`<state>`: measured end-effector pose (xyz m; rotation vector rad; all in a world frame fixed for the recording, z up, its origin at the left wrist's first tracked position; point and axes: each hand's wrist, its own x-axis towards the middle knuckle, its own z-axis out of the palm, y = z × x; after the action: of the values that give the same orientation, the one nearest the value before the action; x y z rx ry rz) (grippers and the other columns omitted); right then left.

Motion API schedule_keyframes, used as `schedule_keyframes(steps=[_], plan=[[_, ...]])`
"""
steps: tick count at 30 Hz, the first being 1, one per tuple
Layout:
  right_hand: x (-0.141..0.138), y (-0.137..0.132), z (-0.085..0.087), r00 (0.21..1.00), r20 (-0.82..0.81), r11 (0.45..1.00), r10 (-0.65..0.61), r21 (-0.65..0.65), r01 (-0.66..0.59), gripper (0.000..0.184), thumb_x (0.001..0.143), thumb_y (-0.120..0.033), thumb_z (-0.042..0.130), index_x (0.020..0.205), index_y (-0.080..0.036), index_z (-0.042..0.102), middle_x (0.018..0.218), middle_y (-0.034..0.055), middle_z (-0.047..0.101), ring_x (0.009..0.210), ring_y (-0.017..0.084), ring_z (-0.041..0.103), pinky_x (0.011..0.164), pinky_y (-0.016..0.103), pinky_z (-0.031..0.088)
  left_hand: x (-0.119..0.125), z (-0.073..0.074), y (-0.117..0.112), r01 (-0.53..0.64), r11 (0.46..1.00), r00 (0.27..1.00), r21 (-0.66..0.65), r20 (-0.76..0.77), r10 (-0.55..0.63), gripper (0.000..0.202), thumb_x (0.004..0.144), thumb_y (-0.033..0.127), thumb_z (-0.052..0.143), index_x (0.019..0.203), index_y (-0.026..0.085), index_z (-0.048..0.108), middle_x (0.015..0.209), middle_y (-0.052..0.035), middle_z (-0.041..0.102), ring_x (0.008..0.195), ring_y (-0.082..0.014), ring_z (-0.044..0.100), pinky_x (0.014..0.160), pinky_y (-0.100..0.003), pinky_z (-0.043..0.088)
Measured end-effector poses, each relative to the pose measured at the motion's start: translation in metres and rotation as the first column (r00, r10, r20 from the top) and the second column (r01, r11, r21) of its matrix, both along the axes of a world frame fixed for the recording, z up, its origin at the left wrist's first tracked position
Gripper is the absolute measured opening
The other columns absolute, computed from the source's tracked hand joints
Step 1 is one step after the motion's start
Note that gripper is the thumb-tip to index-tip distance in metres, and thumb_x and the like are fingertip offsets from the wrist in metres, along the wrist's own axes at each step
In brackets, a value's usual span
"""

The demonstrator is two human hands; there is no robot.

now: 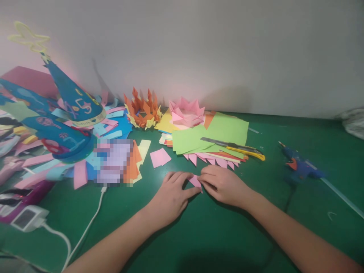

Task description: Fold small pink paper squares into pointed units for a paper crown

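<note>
A small pink paper piece (195, 181) with folded, pointed edges lies between my hands on the green table. My left hand (172, 195) pinches its left side between thumb and fingers. From the right, my right hand (223, 185) grips its other edge, the fingertips partly covering it. Just beyond my left hand lie square pink papers (160, 157). Pink folded triangles (222, 162) poke out from under a stack of green paper (212, 132) beyond my hands. On that stack rests a yellow box cutter (241, 148) with its blade out.
A blue glue gun (303, 163) with a glue stick lies at the right. Pink (187, 112) and orange (143, 110) paper crowns stand by the wall. Decorated blue cone hats (76, 93) fill the left, near a blurred-out device (113, 161) on a white cable (93, 223).
</note>
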<state>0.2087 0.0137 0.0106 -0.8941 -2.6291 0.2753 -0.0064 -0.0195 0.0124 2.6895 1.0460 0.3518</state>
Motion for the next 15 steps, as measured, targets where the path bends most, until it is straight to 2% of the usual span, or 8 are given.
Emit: schedule_keyframes(steps=[6,10,12,15], plan=[[-0.003,-0.004,0.009,1.000,0.002,1.000,-0.012,-0.014,0.012,0.024,0.091,-0.026,0.044,0.094,-0.014,0.065,0.086,0.0096,0.060,0.081,0.020,0.052,0.074,0.034,0.044,0.002,0.000,-0.001,-0.002,0.997,1.000,0.079,-0.012,0.003,0.040,0.082,0.007,0.045,0.118,0.023,0.052,0.116,-0.0117,0.050,0.107,-0.0263,0.044,0.090,-0.044,0.037],[-0.002,-0.002,0.009,0.999,0.029,1.000,0.020,-0.023,-0.019,0.025,0.090,-0.031,0.048,0.102,-0.016,0.062,0.096,0.0099,0.059,0.090,0.022,0.050,0.082,0.038,0.042,0.001,0.002,0.003,-0.049,0.999,0.995,0.016,0.083,0.047,0.031,0.084,0.003,0.037,0.106,0.016,0.054,0.105,-0.0083,0.058,0.097,-0.0213,0.048,0.090,-0.040,0.037],[-0.003,-0.001,0.007,0.999,0.048,1.000,0.007,-0.018,-0.006,0.027,0.089,-0.035,0.049,0.104,-0.016,0.062,0.097,0.0100,0.059,0.091,0.023,0.050,0.081,0.038,0.042,0.000,0.002,0.006,-0.052,0.998,0.988,-0.028,0.144,0.056,0.030,0.084,0.002,0.035,0.101,0.017,0.055,0.098,-0.0066,0.061,0.093,-0.0198,0.050,0.087,-0.038,0.038],[-0.005,0.001,0.004,0.998,0.067,1.000,-0.019,0.007,0.019,0.025,0.093,-0.033,0.044,0.101,-0.018,0.063,0.091,0.0089,0.058,0.086,0.021,0.050,0.076,0.036,0.042,-0.003,0.000,0.010,-0.043,0.997,0.978,-0.059,0.204,0.054,0.031,0.083,0.001,0.036,0.099,0.017,0.056,0.095,-0.0051,0.062,0.092,-0.0190,0.050,0.085,-0.036,0.039]])
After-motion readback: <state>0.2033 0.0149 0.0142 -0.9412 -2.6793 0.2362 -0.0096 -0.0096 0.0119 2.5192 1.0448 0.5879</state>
